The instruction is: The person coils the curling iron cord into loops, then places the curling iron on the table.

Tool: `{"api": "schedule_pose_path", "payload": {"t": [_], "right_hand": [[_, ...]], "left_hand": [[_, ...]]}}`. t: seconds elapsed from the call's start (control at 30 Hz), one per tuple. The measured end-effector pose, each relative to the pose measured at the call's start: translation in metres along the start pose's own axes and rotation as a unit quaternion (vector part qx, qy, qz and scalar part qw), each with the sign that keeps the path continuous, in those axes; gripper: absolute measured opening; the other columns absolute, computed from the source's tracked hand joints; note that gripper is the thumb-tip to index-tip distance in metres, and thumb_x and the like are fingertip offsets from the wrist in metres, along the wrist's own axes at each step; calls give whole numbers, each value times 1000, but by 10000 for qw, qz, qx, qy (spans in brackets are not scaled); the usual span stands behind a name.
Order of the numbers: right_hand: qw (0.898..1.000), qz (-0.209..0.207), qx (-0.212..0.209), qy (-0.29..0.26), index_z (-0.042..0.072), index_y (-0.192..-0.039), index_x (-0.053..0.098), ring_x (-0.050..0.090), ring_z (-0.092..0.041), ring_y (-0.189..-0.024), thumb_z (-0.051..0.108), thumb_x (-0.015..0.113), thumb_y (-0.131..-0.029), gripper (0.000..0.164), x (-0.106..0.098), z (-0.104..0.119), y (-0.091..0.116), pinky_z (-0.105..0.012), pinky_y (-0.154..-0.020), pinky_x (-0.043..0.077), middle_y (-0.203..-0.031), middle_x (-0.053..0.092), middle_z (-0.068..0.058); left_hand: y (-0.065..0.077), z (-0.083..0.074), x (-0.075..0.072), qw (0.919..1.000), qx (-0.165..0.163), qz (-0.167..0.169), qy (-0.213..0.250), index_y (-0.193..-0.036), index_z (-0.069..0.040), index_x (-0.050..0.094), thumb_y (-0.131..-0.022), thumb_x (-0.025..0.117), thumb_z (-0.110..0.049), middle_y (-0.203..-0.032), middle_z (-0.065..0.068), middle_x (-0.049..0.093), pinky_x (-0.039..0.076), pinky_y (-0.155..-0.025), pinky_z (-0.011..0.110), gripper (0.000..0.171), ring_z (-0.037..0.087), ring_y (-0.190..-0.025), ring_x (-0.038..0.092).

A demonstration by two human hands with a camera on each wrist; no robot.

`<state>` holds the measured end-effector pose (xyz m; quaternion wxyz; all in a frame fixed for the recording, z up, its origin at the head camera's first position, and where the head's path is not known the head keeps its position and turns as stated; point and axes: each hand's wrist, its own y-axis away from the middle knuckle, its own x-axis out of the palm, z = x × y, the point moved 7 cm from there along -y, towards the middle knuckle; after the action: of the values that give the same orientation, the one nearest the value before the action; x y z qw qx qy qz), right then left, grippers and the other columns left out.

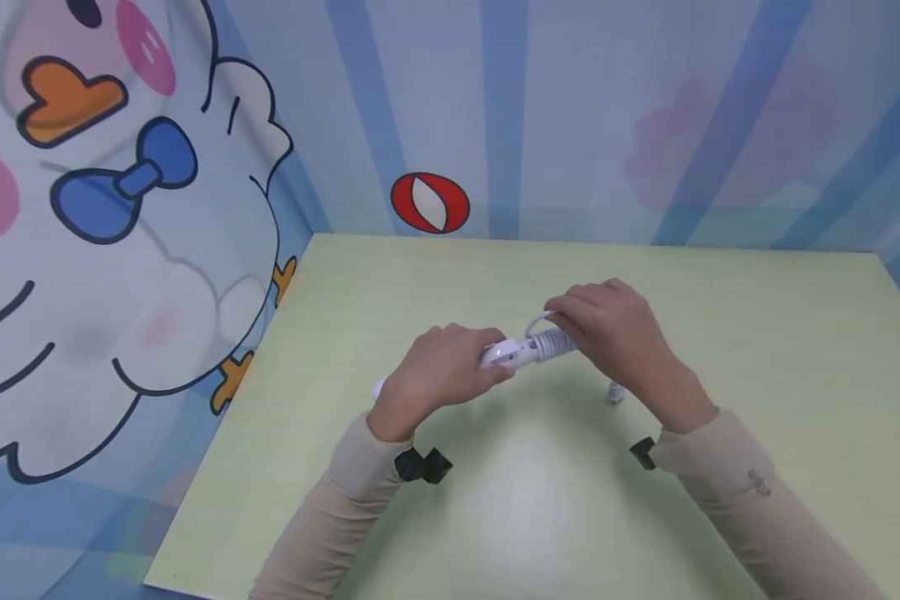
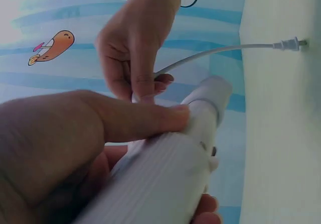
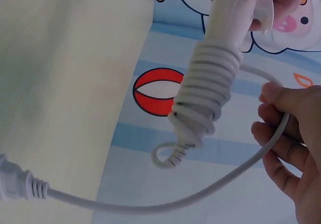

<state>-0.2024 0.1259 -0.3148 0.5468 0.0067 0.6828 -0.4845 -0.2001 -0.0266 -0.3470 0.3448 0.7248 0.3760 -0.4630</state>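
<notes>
My left hand (image 1: 444, 367) grips a white curling iron (image 1: 512, 353) by its body, holding it at a slant above the table. Its power cord (image 3: 209, 76) is wound in several tight loops around the handle, as the right wrist view shows. With thumb and fingers, my right hand (image 1: 617, 329) pinches the loose part of the cord just off the handle's end. From those fingers the cord curves away to a white plug (image 2: 288, 44), which dangles over the table. The barrel's far end pokes out behind my left hand in the head view.
A pale green table (image 1: 495, 517) spreads beneath both hands. Behind it stands a blue striped wall (image 1: 570, 125), and a large cartoon bird (image 1: 172, 317) covers the left side. Small black cubes (image 1: 423, 465) sit at the left wrist.
</notes>
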Motion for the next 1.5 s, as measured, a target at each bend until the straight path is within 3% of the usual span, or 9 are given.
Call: {"api": "schedule_pose_path", "payload": {"t": [0.27, 0.47, 0.6, 0.77, 1.07, 1.17, 1.27, 1.4, 1.5], "right_hand": [[9980, -67, 618, -130, 6, -88, 69, 52, -14, -51, 14, 70, -80, 11, -1, 9, 1, -33, -54, 43, -71, 66, -3], [9863, 477, 1344, -831, 6, -104, 66, 41, -9, -53, 20, 61, -89, 21, 13, 10, 13, -27, -51, 35, -68, 57, 3], [9733, 707, 1661, -1415, 8, -110, 65, 56, -9, -67, 19, 59, -91, 23, 27, 2, 25, -29, -58, 44, -86, 67, 1], [9643, 675, 1613, -1988, 9, -112, 65, 65, -16, -93, 13, 59, -90, 24, 39, -11, 31, -36, -74, 51, -105, 68, -3], [9735, 519, 1562, -1590, 4, -102, 66, 64, -25, -88, 7, 64, -86, 17, 36, -27, 31, -43, -73, 49, -97, 68, -11], [9733, 529, 1305, -1811, 4, -105, 65, 63, -26, -93, -2, 63, -83, 24, 33, -26, 28, -43, -77, 48, -101, 67, -11], [9756, 460, 639, -2050, 8, -112, 63, 62, -25, -101, -9, 65, -78, 38, 28, -18, 22, -41, -83, 48, -109, 66, -8], [9772, 14, -303, -2102, 7, -111, 64, 62, -25, -101, 1, 62, -84, 27, 13, -8, 17, -32, -87, 47, -110, 65, -8], [9743, -104, -531, -2187, 7, -108, 66, 61, -24, -101, 10, 60, -88, 21, 6, -7, 16, -27, -89, 44, -109, 66, -8]], "left_hand": [[-7, 15, -1, 9944, -237, -837, 597, -119, -23, 56, -88, 57, -45, -79, -5, 57, 40, -51, 27, 38, 11, -58, 51], [-10, 29, -9, 9831, -311, -1178, 1369, -127, -22, 53, -88, 56, -47, -90, -5, 60, 42, -55, 28, 47, 13, -68, 53], [-10, 33, -14, 9777, -281, -1106, 1761, -127, -21, 53, -86, 57, -48, -91, -3, 60, 44, -54, 29, 49, 14, -67, 55], [-8, 29, -17, 9687, -130, -848, 2327, -127, -24, 52, -85, 59, -49, -95, -2, 60, 48, -54, 29, 50, 15, -64, 59], [8, 3, -30, 9596, 758, -186, 2703, -119, -29, 55, -86, 58, -47, -95, -4, 58, 50, -56, 31, 38, 15, -70, 59], [13, -4, -33, 9566, 1156, 19, 2673, -119, -28, 56, -87, 59, -44, -94, -4, 58, 50, -57, 31, 35, 15, -72, 58], [18, -10, -34, 9578, 1594, 246, 2380, -118, -27, 56, -88, 58, -42, -91, -6, 58, 49, -58, 29, 34, 12, -72, 57], [22, -17, -32, 9613, 1923, 548, 1895, -117, -26, 57, -89, 57, -43, -86, -10, 58, 48, -57, 26, 33, 7, -67, 56], [23, -20, -30, 9631, 1991, 715, 1667, -117, -26, 57, -88, 57, -43, -84, -12, 58, 47, -57, 24, 33, 5, -65, 55]]}}
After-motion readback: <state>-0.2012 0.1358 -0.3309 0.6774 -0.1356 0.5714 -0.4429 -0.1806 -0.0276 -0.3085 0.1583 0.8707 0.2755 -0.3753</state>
